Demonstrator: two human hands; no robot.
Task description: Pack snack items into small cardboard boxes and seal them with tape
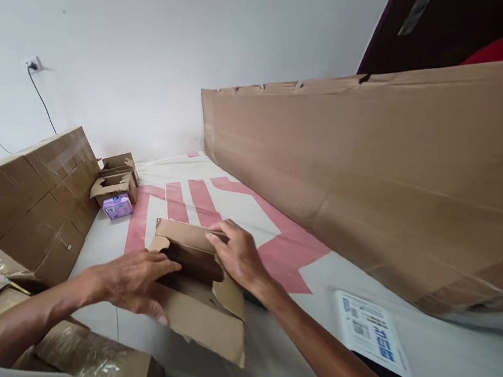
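A small brown cardboard box [201,319] with its top flaps unfolded is between my hands, over the white and pink sheet. My left hand [140,281] is on the box's left side, fingers reaching over the opening and thumb against the front flap. At the back right corner, my right hand [237,255] grips the edge, its thumb on the back flap and fingers curled behind. The box's dark inside shows no contents that I can make out. Its underside is hidden, and something dark green shows just beneath my right wrist.
A long cardboard panel [344,179] stands along the right. At the left are a large taped carton [34,199], small open boxes [117,185] and a purple pack [118,206]. A white device with a printed label [373,328] lies at right. Taped cardboard [96,351] fills the lower left.
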